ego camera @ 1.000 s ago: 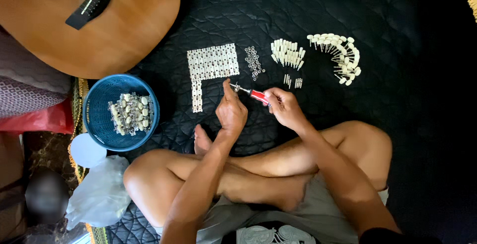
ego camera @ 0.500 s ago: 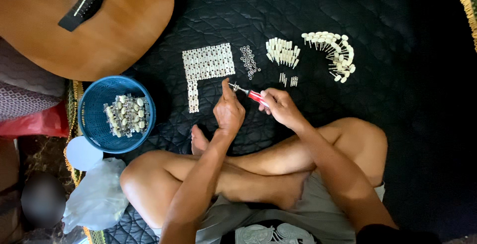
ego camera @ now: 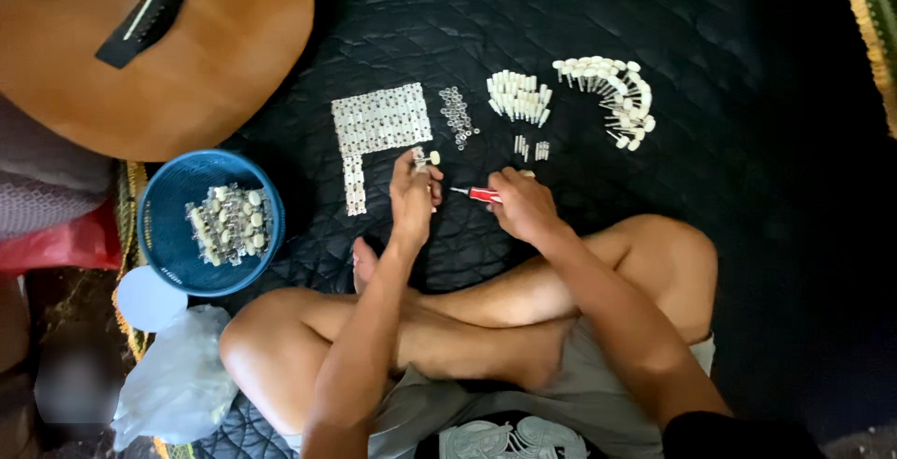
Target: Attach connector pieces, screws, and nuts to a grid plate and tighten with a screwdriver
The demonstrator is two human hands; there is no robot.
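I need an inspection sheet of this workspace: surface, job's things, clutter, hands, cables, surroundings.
Surface: black quilted mat on the floor.
Job's things: small tuner part in the left hand; red-handled screwdriver in the right hand.
Clutter: grid of metal plates, washers, white pegs, curved row of white knobs, blue basket with assembled parts.
Hands: both closed on their things.
Cables: nothing seen.
Surroundings: guitar body, clear plastic bag, the person's crossed legs.
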